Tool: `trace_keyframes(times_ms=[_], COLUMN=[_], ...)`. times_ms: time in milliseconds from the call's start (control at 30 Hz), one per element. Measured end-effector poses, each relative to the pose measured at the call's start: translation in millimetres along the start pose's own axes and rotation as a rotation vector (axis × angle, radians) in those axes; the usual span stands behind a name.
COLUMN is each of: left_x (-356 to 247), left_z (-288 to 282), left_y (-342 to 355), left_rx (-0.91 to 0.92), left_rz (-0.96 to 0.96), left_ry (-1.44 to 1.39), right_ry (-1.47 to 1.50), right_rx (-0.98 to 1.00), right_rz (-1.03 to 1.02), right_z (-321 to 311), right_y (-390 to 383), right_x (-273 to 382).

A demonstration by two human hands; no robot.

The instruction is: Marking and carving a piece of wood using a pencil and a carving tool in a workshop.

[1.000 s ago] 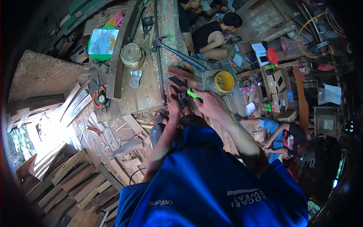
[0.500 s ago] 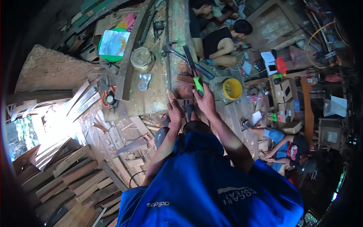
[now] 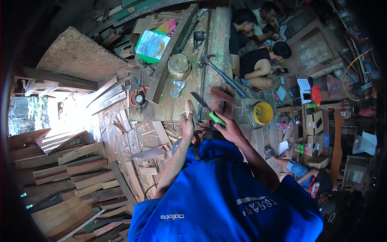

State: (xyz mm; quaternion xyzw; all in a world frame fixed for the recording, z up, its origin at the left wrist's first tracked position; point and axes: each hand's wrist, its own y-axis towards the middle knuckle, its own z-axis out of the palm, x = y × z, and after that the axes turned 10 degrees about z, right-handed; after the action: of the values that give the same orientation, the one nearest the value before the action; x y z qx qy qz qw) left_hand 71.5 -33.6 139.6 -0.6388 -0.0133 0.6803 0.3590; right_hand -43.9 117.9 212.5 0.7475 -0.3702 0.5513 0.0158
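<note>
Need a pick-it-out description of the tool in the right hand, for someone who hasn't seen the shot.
Start at the wooden workbench running up the middle of the picture. At its near edge the right hand grips a chisel with a bright green handle and a flat dark blade angled up and left. The claw hammer lying farther up the bench has a long dark handle.
</note>
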Motion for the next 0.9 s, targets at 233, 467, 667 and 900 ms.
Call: trace_keyframes(times_ms=[233,467,667,900], left_x=[23.2,64.6,73.2,89.8], left_z=[21.3,38.3,44.3,44.4], left_y=[-3.6,5.0,7.8,3.2], left_rx=[0.118,0.36,0.405,0.365], left_rz=[-0.046,0.006,0.205,0.37], left_ry=[0.136,0.169,0.472,0.722], right_ry=[-0.091,-0.252,-0.327,-0.448], right_rx=[0.033,-0.089,-0.229,-0.256], right_rz=[0.14,0.236,0.189,0.259], right_z=[-9.1,-15.1,-3.1,7.9], right_y=[-43.4,-70.8,-73.8,-61.6], right_x=[-5.8,6.2,14.4,21.1])
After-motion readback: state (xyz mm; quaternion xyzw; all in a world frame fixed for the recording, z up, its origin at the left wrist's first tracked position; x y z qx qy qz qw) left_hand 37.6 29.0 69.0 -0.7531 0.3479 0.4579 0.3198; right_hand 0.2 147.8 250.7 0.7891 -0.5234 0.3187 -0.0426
